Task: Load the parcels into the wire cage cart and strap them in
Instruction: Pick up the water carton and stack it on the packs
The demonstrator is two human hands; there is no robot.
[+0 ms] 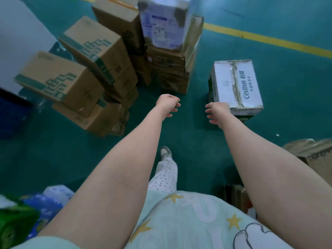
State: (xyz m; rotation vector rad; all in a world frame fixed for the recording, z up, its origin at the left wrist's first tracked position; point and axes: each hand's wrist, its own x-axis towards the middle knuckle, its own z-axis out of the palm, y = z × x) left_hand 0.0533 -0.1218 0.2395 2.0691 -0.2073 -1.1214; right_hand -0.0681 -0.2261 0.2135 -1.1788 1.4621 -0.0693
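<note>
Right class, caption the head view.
Empty left hand and right hand stretch between stacked brown cardboard cartons and a white taped cardboard box.

Ahead of you on the right, a white carton (235,83) lettered "Cestbon" stands alone on the floor (197,137), top seam taped and scuffed, well apart from the others. At far centre, a stack of brown cartons (168,69) carries a white and blue printed carton (165,24) on top. To the left, a nearer green-printed brown carton (59,78) and a farther green-printed brown carton (95,45) each rest on lower brown cartons (100,119). At your near right edge lies a partly seen brown carton (312,153).
</note>
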